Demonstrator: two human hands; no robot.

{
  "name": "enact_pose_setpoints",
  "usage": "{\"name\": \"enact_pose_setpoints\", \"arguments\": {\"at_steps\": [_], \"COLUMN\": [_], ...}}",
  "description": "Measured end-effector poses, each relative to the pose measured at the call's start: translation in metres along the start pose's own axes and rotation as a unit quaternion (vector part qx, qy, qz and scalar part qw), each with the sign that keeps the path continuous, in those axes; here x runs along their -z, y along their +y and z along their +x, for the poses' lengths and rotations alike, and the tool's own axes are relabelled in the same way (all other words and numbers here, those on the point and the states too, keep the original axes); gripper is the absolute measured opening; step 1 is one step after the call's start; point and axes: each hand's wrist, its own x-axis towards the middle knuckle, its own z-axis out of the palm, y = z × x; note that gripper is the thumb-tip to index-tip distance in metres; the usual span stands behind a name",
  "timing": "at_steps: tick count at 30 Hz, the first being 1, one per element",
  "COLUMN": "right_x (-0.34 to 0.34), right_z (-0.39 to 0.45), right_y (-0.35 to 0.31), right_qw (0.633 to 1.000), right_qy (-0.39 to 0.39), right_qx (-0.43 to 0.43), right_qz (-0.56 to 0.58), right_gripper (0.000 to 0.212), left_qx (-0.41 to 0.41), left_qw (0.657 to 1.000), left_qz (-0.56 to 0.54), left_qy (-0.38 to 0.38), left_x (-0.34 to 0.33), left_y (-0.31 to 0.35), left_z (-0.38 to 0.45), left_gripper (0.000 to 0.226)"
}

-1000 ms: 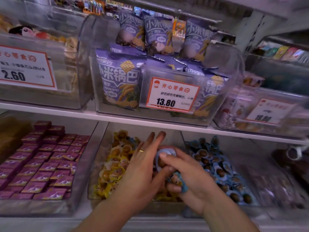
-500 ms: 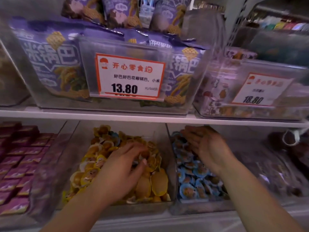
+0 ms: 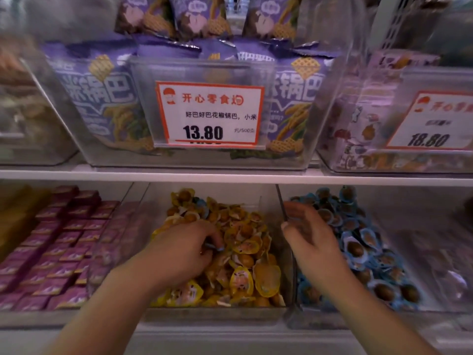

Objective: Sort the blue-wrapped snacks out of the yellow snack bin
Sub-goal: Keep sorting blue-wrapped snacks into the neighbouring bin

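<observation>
Two hands work the lower shelf. Left hand (image 3: 184,249), fingers (image 3: 213,239) curled into the yellow snack bin (image 3: 217,310), seems to pinch a blue-wrapped snack (image 3: 213,248); it should lift cleanly without dragging yellow packs. Right hand (image 3: 311,239) hovers loose-fingered, blurred, over the blue pile (image 3: 368,252). Beyond the left fingers another blue wrapper (image 3: 201,202) peeks out; buried ones stay hidden.

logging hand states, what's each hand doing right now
Left hand: fingers curled on a blue-wrapped snack in the yellow snack bin.
Right hand: open, empty, over the blue snacks.
</observation>
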Motion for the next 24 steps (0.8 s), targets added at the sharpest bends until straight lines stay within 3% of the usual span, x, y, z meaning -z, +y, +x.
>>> {"name": "enact_pose_setpoints", "arguments": {"at_steps": [5,7,9,11,13,15,16,17,21,24], "right_x": [-0.002,0.000,0.003,0.003,-0.005,-0.027,-0.044,-0.063,-0.131,-0.157], "right_z": [0.001,-0.001,-0.005,-0.008,-0.006,0.006,0.018,0.033,0.100,0.116], "right_y": [-0.002,-0.004,-0.012,-0.028,-0.046,-0.060,-0.063,-0.062,-0.037,-0.017], "right_qw": [0.999,0.998,0.986,0.962,0.955,0.976,0.981,0.977,0.936,0.904], "right_qy": [0.021,0.018,0.033,0.055,0.042,-0.025,-0.073,-0.117,-0.227,-0.290], "right_qx": [0.021,0.022,0.064,0.150,0.199,0.144,0.096,0.054,-0.054,-0.083], "right_qz": [-0.032,-0.056,-0.149,-0.224,-0.217,-0.162,-0.153,-0.167,-0.263,-0.302], "right_gripper": [0.029,0.032,0.033,0.030,0.027,0.026,0.024,0.022,0.037,0.039], "left_qx": [0.029,0.034,0.051,0.085,0.132,0.182,0.200,0.202,0.119,0.101], "left_qw": [0.995,0.984,0.957,0.897,0.805,0.737,0.724,0.729,0.819,0.831], "left_qz": [-0.091,-0.153,-0.221,-0.334,-0.478,-0.560,-0.575,-0.571,-0.470,-0.465], "left_qy": [0.032,0.090,0.184,0.275,0.325,0.331,0.324,0.318,0.306,0.289], "left_x": [0.008,0.009,0.013,0.017,0.019,0.015,0.010,0.005,-0.011,-0.013], "left_y": [-0.006,-0.007,-0.006,-0.004,-0.001,0.001,0.002,0.003,0.011,0.003], "left_z": [0.003,0.003,0.001,-0.004,-0.015,-0.029,-0.035,-0.041,-0.055,-0.057], "left_gripper": [0.019,0.014,0.014,0.018,0.025,0.027,0.028,0.027,0.017,0.025]}}
